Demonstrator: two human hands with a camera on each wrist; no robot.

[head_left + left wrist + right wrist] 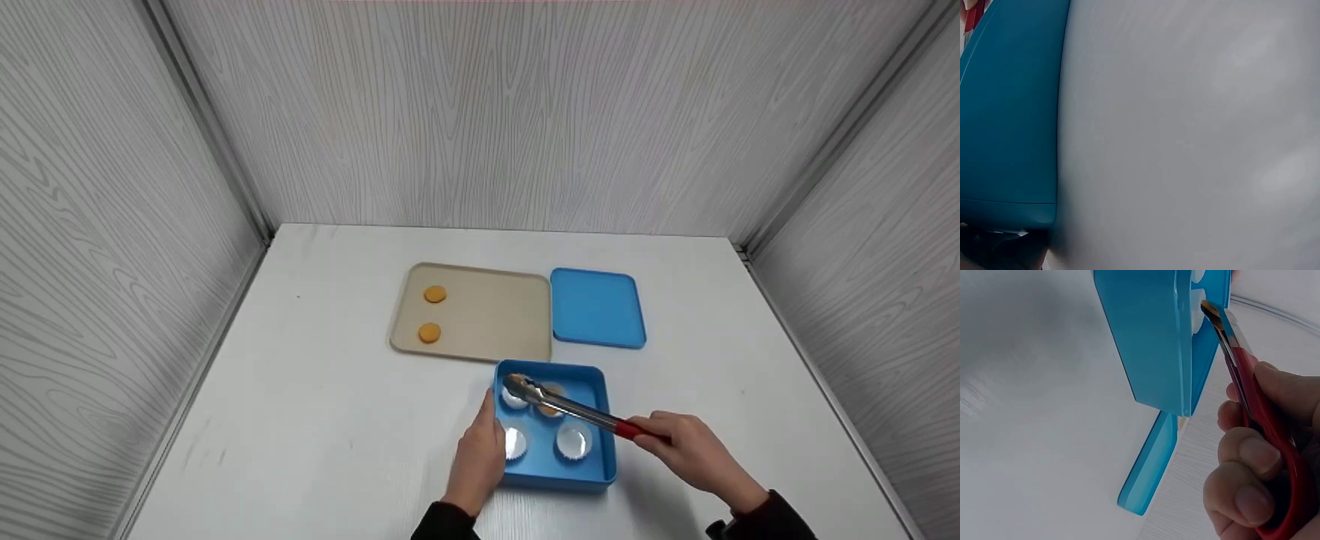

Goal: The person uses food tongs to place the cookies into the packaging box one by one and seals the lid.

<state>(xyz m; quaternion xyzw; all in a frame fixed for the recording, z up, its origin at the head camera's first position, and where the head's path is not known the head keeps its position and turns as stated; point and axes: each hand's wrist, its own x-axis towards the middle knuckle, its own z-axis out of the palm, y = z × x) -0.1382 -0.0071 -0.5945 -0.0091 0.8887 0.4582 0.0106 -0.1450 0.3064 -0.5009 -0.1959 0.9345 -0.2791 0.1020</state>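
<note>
A blue box (555, 470) holds several white paper cups, among them a front-right cup (574, 441) and a front-left cup (516, 441). One cup toward the back has an orange-brown round cookie (550, 411) in it. My left hand (478, 455) rests along the box's left wall, fingers extended. My right hand (694, 450) grips metal tongs (574, 409) by their red handle, its fingers curled round it in the right wrist view. The tongs' tips are over the back-left cup (514, 397), with a brownish piece (1207, 307) between them, partly hidden.
Beyond the box lies a beige tray (491, 311) with two orange-brown round cookies (435, 294) near its left side. A shallow blue lid (598, 307) lies against the tray's right edge. Pale wood-grain panels (480, 112) enclose the white table (300, 420) at the back and sides.
</note>
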